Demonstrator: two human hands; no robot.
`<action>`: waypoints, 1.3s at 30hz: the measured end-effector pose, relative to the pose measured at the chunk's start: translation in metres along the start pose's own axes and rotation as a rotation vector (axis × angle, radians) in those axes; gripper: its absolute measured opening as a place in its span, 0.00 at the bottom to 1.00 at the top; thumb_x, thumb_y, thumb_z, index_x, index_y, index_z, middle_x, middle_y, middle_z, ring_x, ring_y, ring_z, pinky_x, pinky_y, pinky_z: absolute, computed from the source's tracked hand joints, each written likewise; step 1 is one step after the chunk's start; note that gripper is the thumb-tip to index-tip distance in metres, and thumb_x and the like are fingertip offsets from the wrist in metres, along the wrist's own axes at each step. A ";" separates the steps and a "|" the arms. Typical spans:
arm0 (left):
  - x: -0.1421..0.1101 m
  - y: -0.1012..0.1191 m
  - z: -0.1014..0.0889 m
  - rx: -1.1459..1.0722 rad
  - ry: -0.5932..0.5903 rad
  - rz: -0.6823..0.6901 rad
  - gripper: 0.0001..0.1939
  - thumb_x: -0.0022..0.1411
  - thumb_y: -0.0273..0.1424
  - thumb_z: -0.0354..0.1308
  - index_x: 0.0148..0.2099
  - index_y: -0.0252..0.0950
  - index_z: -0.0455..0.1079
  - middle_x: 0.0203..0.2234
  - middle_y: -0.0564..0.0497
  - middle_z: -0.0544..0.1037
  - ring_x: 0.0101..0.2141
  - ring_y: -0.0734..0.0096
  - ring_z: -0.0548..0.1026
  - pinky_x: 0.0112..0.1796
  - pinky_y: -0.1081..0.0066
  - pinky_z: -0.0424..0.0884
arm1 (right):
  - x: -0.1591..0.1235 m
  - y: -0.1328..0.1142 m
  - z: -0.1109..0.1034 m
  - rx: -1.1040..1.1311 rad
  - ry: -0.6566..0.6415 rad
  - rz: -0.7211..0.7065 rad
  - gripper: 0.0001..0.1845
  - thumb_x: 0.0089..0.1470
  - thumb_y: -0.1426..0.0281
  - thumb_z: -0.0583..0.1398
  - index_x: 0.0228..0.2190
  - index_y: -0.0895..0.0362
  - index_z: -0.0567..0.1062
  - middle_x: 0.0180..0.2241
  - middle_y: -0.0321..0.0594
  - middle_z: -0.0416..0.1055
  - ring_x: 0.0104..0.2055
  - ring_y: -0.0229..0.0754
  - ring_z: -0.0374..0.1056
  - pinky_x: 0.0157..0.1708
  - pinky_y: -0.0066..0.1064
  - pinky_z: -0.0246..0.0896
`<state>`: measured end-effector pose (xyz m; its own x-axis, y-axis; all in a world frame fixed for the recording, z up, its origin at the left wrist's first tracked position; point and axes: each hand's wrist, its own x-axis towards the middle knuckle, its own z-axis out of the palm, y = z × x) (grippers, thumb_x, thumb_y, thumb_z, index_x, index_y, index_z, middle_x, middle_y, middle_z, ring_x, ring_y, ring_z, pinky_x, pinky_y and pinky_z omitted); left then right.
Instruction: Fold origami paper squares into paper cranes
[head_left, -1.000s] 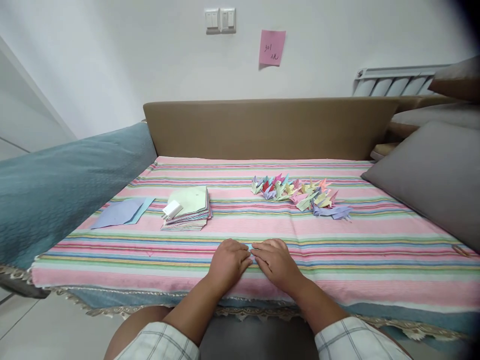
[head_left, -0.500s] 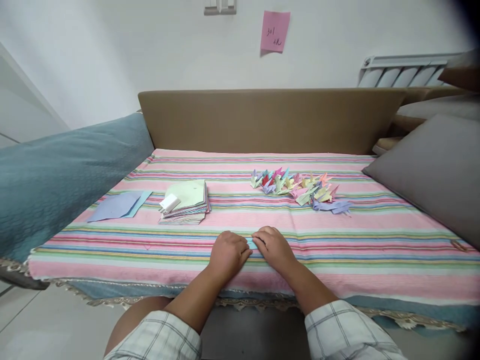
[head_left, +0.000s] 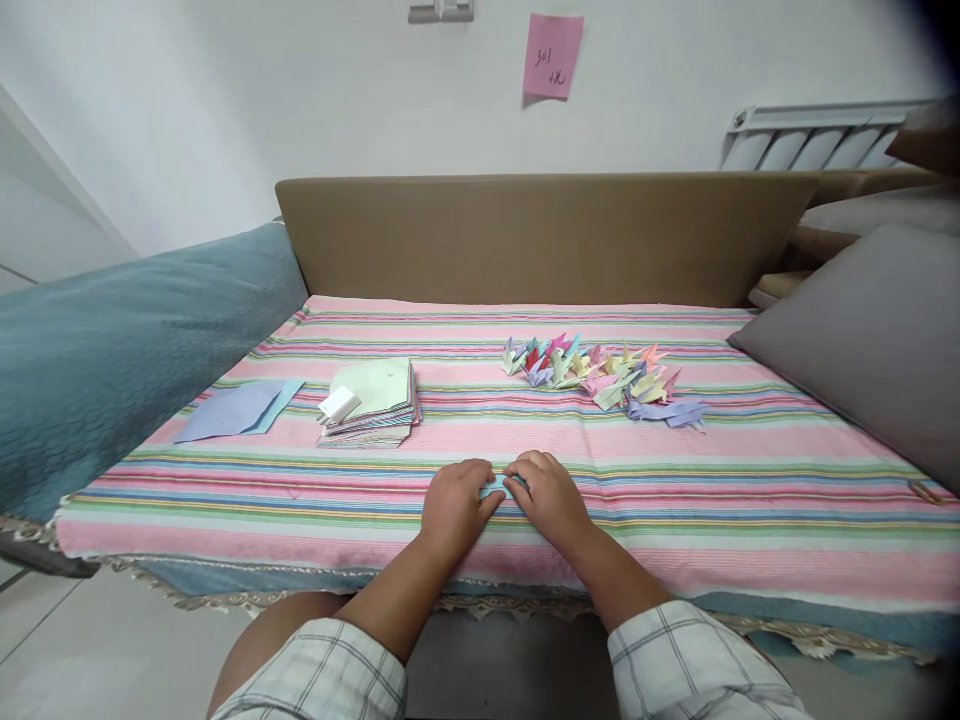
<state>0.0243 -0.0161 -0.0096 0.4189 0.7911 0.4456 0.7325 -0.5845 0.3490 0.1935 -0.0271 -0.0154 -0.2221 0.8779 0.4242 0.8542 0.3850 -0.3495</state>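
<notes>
A small folded piece of light blue paper (head_left: 496,486) lies on the striped cloth (head_left: 247,500), mostly covered by my fingers. My left hand (head_left: 454,508) is closed on its left end, thumb toward me and fingers on the far side. On the right end, my right hand (head_left: 547,498) pinches the paper with bent fingers. Farther back to the right sits a cluster of folded paper cranes (head_left: 592,372) in several colours. A lavender folded paper piece (head_left: 666,411) is at the cluster's near edge.
Left of my hands stands a stack of paper sheets (head_left: 379,395) with a white block (head_left: 340,404) on top. Lavender and blue sheets (head_left: 229,412) lie farther left. A grey cushion (head_left: 862,330) borders the right side; a brown backrest (head_left: 525,240) closes off the back.
My left thumb and fingers have spread a little apart, showing more of the light blue paper between my hands. My right hand stays nearly in place.
</notes>
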 end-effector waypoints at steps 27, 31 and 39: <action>0.001 -0.001 -0.004 -0.002 -0.064 0.129 0.03 0.57 0.32 0.60 0.35 0.43 0.76 0.34 0.53 0.81 0.38 0.66 0.75 0.43 0.62 0.59 | -0.013 0.010 -0.012 0.093 -0.095 -0.137 0.08 0.56 0.69 0.59 0.38 0.50 0.77 0.36 0.37 0.73 0.40 0.41 0.66 0.40 0.33 0.57; 0.002 -0.006 -0.005 -0.012 -0.102 0.158 0.03 0.57 0.32 0.61 0.35 0.43 0.76 0.35 0.54 0.81 0.39 0.68 0.76 0.42 0.64 0.59 | -0.012 0.010 -0.016 0.035 -0.140 -0.163 0.09 0.56 0.67 0.59 0.39 0.50 0.77 0.37 0.36 0.74 0.40 0.41 0.67 0.40 0.34 0.56; 0.006 -0.005 -0.011 0.051 -0.182 0.203 0.06 0.60 0.33 0.57 0.35 0.40 0.75 0.33 0.51 0.80 0.35 0.68 0.75 0.42 0.65 0.59 | -0.013 0.008 -0.015 0.018 -0.113 -0.168 0.09 0.58 0.68 0.56 0.37 0.53 0.76 0.36 0.39 0.75 0.39 0.41 0.67 0.39 0.32 0.54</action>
<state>0.0177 -0.0103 0.0005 0.6464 0.6806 0.3448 0.6477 -0.7284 0.2234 0.2101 -0.0402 -0.0111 -0.4132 0.8269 0.3814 0.7923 0.5329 -0.2972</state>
